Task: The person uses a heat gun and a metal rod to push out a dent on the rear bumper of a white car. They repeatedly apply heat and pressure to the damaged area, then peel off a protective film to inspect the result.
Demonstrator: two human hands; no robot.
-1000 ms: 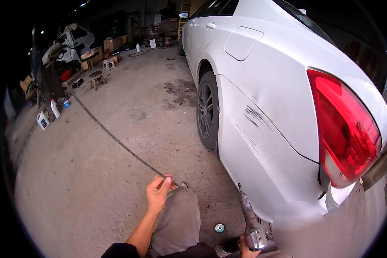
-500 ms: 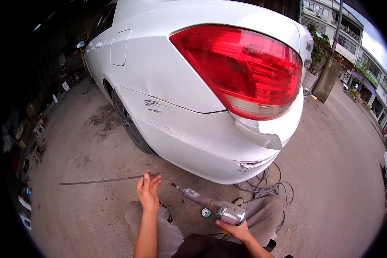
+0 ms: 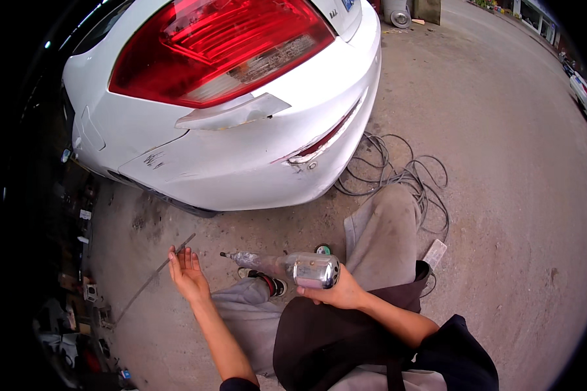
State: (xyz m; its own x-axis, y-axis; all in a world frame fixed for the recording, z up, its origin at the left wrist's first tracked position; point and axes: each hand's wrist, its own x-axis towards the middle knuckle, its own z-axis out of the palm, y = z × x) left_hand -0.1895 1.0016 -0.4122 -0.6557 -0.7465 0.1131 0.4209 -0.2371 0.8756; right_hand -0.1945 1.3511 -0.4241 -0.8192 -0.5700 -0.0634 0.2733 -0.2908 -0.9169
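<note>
My left hand pinches a long, thin dark rod near its upper end, the rest slanting down to the left. My right hand grips a hot-air gun with a shiny metal body. Its narrow, stained nozzle points left toward the rod but stays apart from it; the grip is hidden under the fingers. Beyond both hands is the white car's rear bumper. A long torn slot with ragged white edges runs across it, and dark scratches mark its left side.
A bent trim piece sticks out below the red tail light. Coiled cable lies on the ground beyond my right knee. A pale block rests by my right leg. A small round green-and-white item lies near the gun.
My view has swung right and down, bringing the bumper's torn slot into sight. The rod has gone from nearly level to steeply slanted. Both hands keep their holds.
</note>
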